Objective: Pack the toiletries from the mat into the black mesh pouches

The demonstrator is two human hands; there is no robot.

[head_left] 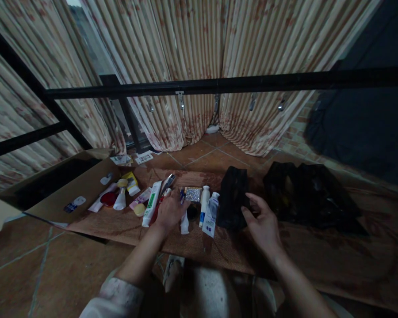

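My left hand (170,210) reaches over a row of tubes, its fingers stretched out and thumb apart; the fingertips are partly hidden among them. Left of it leans a white and green tube (152,203); a small white tube (185,224) lies below the thumb. A glittery square case (193,194) sits just to the right, near a slim white tube (204,205) and a white and purple tube (211,214). My right hand (263,223) is open, thumb and forefinger apart, at the right edge of a dark upright bag (232,198). Whether it touches is hard to tell.
An open cardboard box (86,190) stands at the left. Beside it lie a white brush-like bottle (120,198), a red round item (109,198) and a yellow packet (131,183). Black plastic bags (311,194) rest at the right. A dark metal rail (199,86) crosses before curtains.
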